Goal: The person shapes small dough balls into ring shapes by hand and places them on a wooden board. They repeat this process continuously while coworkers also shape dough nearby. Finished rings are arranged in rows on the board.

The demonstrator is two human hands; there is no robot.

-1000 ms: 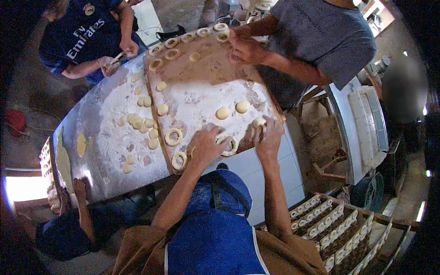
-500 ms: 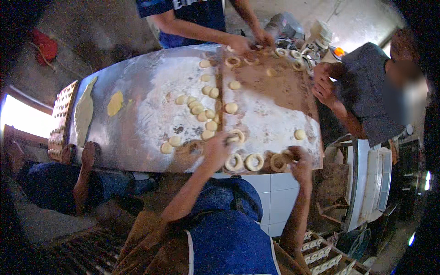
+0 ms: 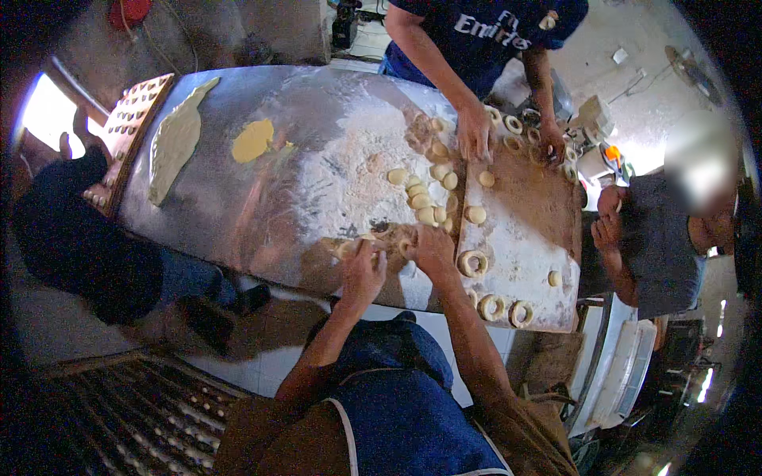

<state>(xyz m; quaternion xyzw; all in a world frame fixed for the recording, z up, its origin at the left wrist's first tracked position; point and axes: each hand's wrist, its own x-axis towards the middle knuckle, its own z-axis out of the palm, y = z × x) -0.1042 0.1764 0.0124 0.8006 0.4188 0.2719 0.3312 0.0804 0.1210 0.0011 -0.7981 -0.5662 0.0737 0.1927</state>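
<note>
My left hand (image 3: 363, 268) is closed over the floured metal table (image 3: 302, 135), fingers curled beside a pale dough piece (image 3: 346, 249); what they hold is hidden. My right hand (image 3: 430, 254) is closed on a dough ring (image 3: 406, 248), partly under its fingers. Several small dough discs (image 3: 422, 200) lie loosely grouped just beyond my hands. A floured wooden board (image 3: 540, 206) forms the table's right part, bearing separate discs and several rings (image 3: 473, 262).
Co-workers stand across the table (image 3: 492, 55), at right (image 3: 659, 238) and at left (image 3: 71, 230); one reaches over the board (image 3: 474, 127). A dough sheet (image 3: 176, 147), yellow patch (image 3: 252, 141) and studded board (image 3: 136, 111) lie left. A rack (image 3: 135, 412) stands lower left.
The view has turned. Both my hands have moved leftward from the board's rings toward the metal table and now sit closer together. The co-worker opposite now reaches farther onto the board.
</note>
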